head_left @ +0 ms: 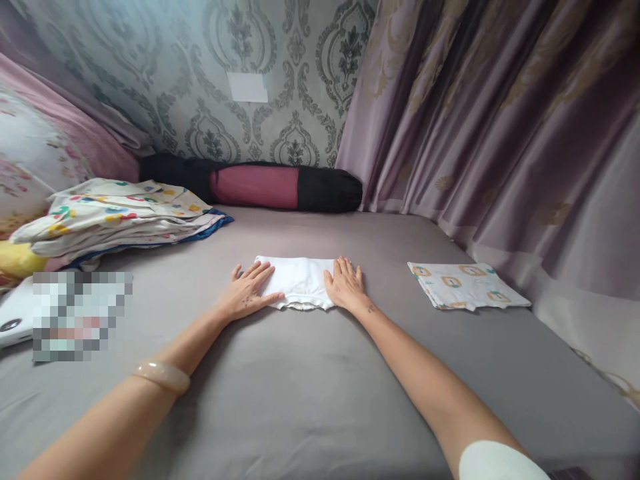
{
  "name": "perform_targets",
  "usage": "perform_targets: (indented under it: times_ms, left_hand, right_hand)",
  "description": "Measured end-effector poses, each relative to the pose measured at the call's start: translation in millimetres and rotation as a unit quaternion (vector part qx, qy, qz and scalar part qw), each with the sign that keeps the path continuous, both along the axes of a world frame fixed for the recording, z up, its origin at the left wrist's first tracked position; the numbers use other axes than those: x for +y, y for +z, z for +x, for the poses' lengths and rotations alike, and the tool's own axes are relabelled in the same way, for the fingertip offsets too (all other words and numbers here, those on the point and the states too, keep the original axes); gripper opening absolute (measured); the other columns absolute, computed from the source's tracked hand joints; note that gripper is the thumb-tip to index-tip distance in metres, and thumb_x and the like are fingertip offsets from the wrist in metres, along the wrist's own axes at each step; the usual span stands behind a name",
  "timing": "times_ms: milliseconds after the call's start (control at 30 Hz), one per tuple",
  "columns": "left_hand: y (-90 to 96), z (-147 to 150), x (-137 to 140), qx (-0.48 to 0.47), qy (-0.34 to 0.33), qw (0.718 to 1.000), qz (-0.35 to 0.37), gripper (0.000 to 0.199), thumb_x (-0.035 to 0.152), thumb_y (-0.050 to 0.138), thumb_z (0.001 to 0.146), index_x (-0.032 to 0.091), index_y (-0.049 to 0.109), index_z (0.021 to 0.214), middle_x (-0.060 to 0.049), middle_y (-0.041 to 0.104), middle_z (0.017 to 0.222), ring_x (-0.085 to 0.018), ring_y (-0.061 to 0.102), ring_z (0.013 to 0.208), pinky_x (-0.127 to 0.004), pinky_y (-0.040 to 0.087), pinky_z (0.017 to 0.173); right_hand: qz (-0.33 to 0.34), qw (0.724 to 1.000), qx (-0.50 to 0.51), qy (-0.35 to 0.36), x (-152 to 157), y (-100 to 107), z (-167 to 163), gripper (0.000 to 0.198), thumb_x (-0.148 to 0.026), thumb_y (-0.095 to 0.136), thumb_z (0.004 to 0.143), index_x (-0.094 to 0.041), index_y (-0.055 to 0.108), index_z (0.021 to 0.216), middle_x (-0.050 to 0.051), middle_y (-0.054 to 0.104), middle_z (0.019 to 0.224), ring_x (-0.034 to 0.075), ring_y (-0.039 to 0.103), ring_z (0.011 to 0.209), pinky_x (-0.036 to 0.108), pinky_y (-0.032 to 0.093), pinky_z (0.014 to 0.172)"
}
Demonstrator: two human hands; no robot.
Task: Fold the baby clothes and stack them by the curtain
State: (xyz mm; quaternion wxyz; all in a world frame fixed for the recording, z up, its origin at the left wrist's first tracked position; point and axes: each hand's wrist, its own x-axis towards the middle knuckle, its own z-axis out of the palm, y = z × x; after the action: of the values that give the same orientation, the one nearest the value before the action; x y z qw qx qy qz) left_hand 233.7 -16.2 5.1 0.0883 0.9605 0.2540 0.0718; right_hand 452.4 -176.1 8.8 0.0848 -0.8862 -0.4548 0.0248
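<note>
1. Left hand (250, 291) is palm down with the fingers spread wide, lying over the left end of a white cloth (300, 277). It's pressing, not gripping, from where I'm standing.
2. Right hand (346, 283) is flat on the other end, fingers stretched out and a bit closer together, thumb off to the side. No pinch that I can see there either.
3. The white cloth sits between them on the grey bed sheet (305, 373), right in front of the person. It's already a neat little rectangle, so I'd call that piece mostly folded. The near edge is kinda wavy, maybe that's the bit left to neaten. Can't tell how many layers.
4. Bangle (163, 376) on the left forearm, pale sleeve (500, 461) on the right arm.
5. Off to the right, well apart, a patterned cloth (463, 285) lies flat and squared up. Looks done to me.
6. Over on the left there's a clothes pile (125, 213), loosely heaped, so those look undone imo.
7. Further back: a long black and maroon bag (255, 187) along the wall (295, 60), plus purple curtains (450, 133).
</note>
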Motion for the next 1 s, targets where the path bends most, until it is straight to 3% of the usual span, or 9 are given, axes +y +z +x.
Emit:
perform_targets:
  times_ms: [200, 400, 567, 700, 800, 1000]
  left_hand:
    - [6.6, 15, -11, -0.033, -0.015, 0.999, 0.037, 0.074, 0.073, 0.031, 0.087, 0.02, 0.05, 0.137, -0.014, 0.047, 0.145, -0.032, 0.032, 0.14, -0.055, 0.011, 0.115]
    - [3.8, 33, -29, -0.015, -0.068, 0.997, 0.043, 0.072, 0.063, 0.022, 0.094, 0.017, 0.034, 0.148, -0.014, 0.034, 0.154, -0.028, 0.026, 0.144, -0.05, 0.012, 0.116]
    - [0.8, 34, -26, 0.0, -0.072, 0.996, 0.044, 0.075, 0.064, 0.021, 0.094, 0.015, 0.03, 0.15, -0.015, 0.031, 0.155, -0.029, 0.024, 0.144, -0.05, 0.016, 0.115]
    - [6.2, 35, -21, -0.004, -0.087, 0.995, 0.041, 0.073, 0.065, 0.024, 0.093, 0.017, 0.036, 0.146, -0.015, 0.039, 0.151, -0.028, 0.032, 0.141, -0.049, 0.02, 0.114]
    - [9.1, 38, -18, -0.015, -0.068, 0.996, 0.048, 0.064, 0.061, 0.024, 0.095, 0.021, 0.041, 0.143, -0.013, 0.045, 0.147, -0.026, 0.037, 0.138, -0.051, 0.017, 0.115]
    - [-0.3, 42, -16, -0.004, -0.032, 0.998, 0.053, 0.063, 0.057, 0.022, 0.097, 0.022, 0.036, 0.147, -0.012, 0.039, 0.151, -0.029, 0.029, 0.142, -0.055, 0.011, 0.115]
  right_hand:
    - [0.048, 0.997, -0.004, 0.065, 4, 8, -27, 0.059, -0.038, 0.023, 0.099, -0.007, 0.034, 0.148, 0.017, 0.026, 0.157, 0.026, 0.017, 0.146, 0.049, 0.004, 0.117]
    - [0.052, 0.994, 0.019, 0.098, 11, 4, -46, 0.058, -0.039, 0.023, 0.099, -0.012, 0.031, 0.15, 0.014, 0.026, 0.157, 0.025, 0.018, 0.146, 0.046, 0.008, 0.117]
    - [0.054, 0.994, 0.021, 0.096, 12, 4, -45, 0.058, -0.039, 0.024, 0.099, -0.011, 0.033, 0.149, 0.014, 0.028, 0.156, 0.025, 0.019, 0.145, 0.046, 0.008, 0.117]
    - [0.038, 0.992, 0.052, 0.112, 10, 9, -39, 0.059, -0.041, 0.021, 0.1, -0.012, 0.031, 0.15, 0.013, 0.027, 0.157, 0.024, 0.018, 0.146, 0.046, 0.009, 0.117]
    - [0.036, 0.994, 0.048, 0.092, 7, 11, -30, 0.06, -0.042, 0.018, 0.1, -0.011, 0.031, 0.15, 0.014, 0.026, 0.157, 0.025, 0.017, 0.146, 0.047, 0.007, 0.117]
    - [0.026, 0.998, 0.019, 0.052, 6, 7, -21, 0.061, -0.044, 0.02, 0.1, -0.01, 0.033, 0.149, 0.016, 0.029, 0.156, 0.027, 0.019, 0.145, 0.049, 0.005, 0.117]
